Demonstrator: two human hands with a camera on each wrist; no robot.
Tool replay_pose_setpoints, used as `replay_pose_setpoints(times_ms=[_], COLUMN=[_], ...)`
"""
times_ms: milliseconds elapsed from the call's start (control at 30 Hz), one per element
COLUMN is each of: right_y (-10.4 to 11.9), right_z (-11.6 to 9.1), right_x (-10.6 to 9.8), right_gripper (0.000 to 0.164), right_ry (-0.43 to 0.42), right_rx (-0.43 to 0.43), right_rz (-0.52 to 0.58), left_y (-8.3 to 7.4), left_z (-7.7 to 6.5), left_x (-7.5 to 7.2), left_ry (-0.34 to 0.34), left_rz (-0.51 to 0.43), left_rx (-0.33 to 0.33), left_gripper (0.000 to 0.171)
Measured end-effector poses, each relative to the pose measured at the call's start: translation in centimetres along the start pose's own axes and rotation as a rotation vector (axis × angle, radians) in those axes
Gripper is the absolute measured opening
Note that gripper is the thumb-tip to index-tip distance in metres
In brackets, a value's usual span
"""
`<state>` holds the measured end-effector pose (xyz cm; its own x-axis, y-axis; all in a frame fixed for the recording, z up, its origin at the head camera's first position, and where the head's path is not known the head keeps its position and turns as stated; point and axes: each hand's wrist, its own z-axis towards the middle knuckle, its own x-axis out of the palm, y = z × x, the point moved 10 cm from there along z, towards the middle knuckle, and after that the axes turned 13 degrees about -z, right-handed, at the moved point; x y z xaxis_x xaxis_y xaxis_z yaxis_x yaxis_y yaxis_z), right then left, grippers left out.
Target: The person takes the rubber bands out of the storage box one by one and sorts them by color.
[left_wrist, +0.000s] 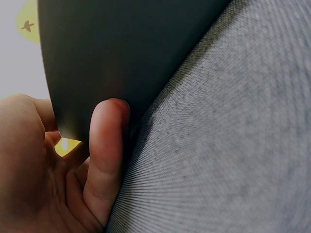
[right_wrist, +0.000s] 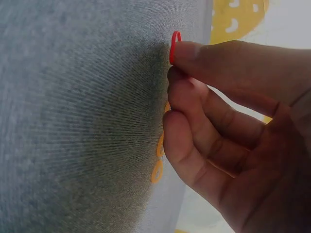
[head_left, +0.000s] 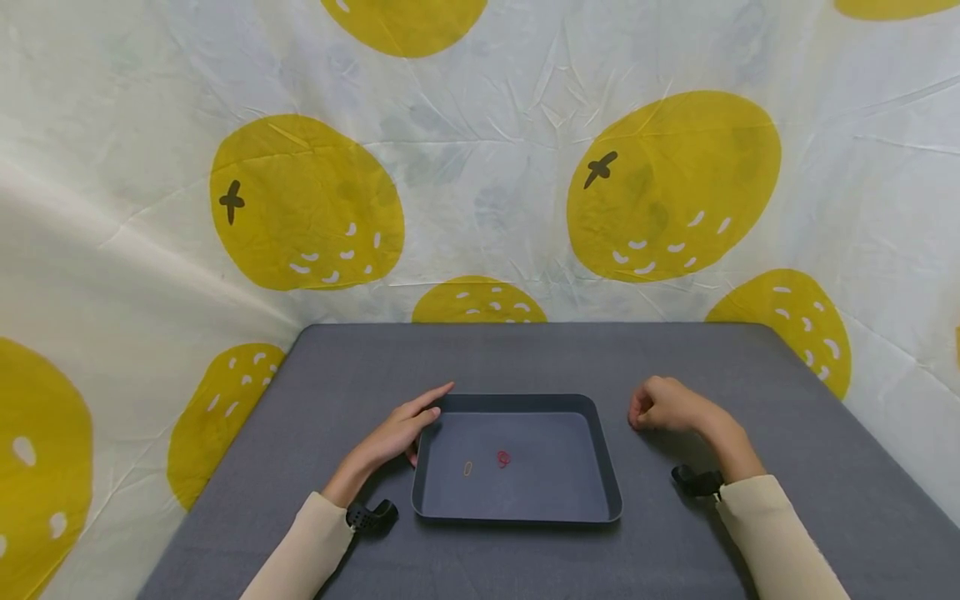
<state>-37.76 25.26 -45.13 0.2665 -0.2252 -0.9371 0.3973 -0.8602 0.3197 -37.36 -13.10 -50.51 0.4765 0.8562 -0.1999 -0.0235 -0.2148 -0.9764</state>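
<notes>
Toward the worktop's (head_left: 525, 358) right edge, the right hand (head_left: 669, 406) pinches a thin red loop (right_wrist: 172, 50); the left hand (head_left: 396, 435) grips a grey rectangular tray (head_left: 555, 483).

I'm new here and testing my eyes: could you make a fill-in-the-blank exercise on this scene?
The left hand holds the ____ side of the tray.
The right hand pinches a loop coloured ____.
In the head view, the red piece inside the tray lies to the ____ of the orange piece.

Missing words: left; red; right.

Cream sleeves (head_left: 302, 550); curved black wrist cameras (head_left: 373, 517)
</notes>
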Motion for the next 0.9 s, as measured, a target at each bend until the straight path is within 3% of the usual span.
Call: replay_pose_setpoints(times_ms=[200,500,900], right_y=[-0.1,-0.1,3.1], right_z=[-0.1,-0.6,-0.9], right_x=[0.2,-1.1,-3.7], right_gripper=[0.012,0.009,0.008], right_ry=[0.019,-0.034,-0.075], right_rx=[0.018,0.025,-0.007], right_rz=[0.029,0.004,-0.026], left_y=[0.1,0.2,0.3], left_z=[0.0,-0.1,-0.1], left_x=[-0.1,-0.2,0.0], left_ry=[0.004,0.004,0.008], left_rz=[-0.001,0.005,0.000], left_rx=[0.000,0.006,0.001], left_gripper=[0.049,0.049,0.050])
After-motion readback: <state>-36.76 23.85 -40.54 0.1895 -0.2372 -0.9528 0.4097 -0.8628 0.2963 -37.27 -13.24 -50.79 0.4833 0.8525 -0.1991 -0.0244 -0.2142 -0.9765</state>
